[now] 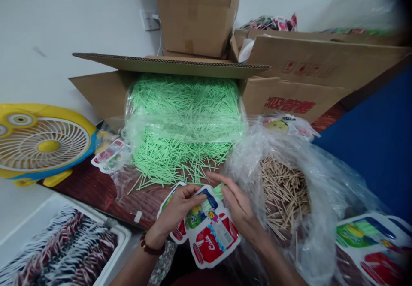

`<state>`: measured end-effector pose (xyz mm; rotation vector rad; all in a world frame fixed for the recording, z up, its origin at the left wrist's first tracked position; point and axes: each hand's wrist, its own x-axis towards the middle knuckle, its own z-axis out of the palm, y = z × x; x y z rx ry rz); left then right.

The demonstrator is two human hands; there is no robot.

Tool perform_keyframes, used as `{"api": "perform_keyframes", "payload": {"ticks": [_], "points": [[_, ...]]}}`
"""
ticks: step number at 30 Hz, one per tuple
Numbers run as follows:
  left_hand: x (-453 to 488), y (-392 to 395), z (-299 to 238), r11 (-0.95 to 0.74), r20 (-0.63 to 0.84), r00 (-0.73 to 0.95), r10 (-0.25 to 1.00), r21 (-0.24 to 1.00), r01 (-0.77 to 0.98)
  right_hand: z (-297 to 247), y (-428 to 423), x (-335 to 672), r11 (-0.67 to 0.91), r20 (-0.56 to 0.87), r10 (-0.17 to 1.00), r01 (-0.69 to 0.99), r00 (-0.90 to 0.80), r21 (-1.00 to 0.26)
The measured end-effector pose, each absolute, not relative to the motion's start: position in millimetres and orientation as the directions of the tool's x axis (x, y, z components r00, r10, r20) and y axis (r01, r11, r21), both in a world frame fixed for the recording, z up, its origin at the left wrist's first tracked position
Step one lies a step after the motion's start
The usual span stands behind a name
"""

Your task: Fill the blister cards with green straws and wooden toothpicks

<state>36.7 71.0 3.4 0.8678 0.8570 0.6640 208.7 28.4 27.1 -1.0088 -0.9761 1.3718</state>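
Observation:
My left hand (174, 213), with a beaded bracelet at its wrist, pinches a printed pouch (215, 241) by its upper part, thumb on the front. The pouch is shaped like two joined bottles or cans, with a red "Cola" print and a green lemon print. A second, similar pouch (178, 236) lies behind it, partly covered by that hand. At the pouch's upper right edge, my right hand (240, 206) has a few thin green sticks (218, 190) at its fingers; its thumb is hidden. Just beyond both hands spreads a heap of green sticks (183, 149).
The heap spills from a plastic-lined cardboard box (193, 66). Brown sticks (285, 194) lie in a clear bag (322, 234) at right, near more pouches (370, 243). A yellow fan (48, 146) stands left. Below it, a white foam box (124, 239) holds many striped packs.

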Motion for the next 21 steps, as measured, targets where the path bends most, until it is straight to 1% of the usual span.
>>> {"api": "perform_keyframes", "payload": {"ticks": [2,3,5,8,10,12,14,18,21], "points": [[40,72,2,0.482,-0.346,0.500,0.794,0.860,-0.170,26,30,213,-0.016,-0.008,0.994,-0.078,-0.108,-0.997],[41,73,1,0.474,-0.337,0.501,0.797,0.864,-0.172,26,31,215,0.003,0.004,0.989,-0.004,-0.150,-1.000],[42,74,0,0.459,-0.326,0.501,0.802,0.873,-0.166,24,31,220,0.034,0.016,0.978,0.084,-0.210,-0.996],[40,75,-3,0.422,-0.313,0.484,0.817,0.897,-0.134,25,29,231,0.045,0.010,0.979,0.172,-0.203,-0.984],[38,76,-4,0.388,-0.291,0.470,0.833,0.914,-0.122,28,27,241,0.046,-0.012,0.977,0.264,-0.215,-0.963],[38,78,-4,0.340,-0.255,0.467,0.847,0.935,-0.106,31,25,250,0.071,-0.020,0.975,0.395,-0.223,-0.916],[40,78,-4,0.273,-0.213,0.452,0.866,0.959,-0.070,36,23,257,0.114,0.009,0.979,0.503,-0.206,-0.857],[50,73,-3,0.139,-0.128,0.376,0.918,0.990,-0.003,43,20,265,0.162,0.066,0.980,0.567,-0.186,-0.808],[58,67,-2,0.096,-0.091,0.331,0.939,0.995,0.000,44,20,273,0.146,0.061,0.986,0.606,-0.158,-0.782]]}}
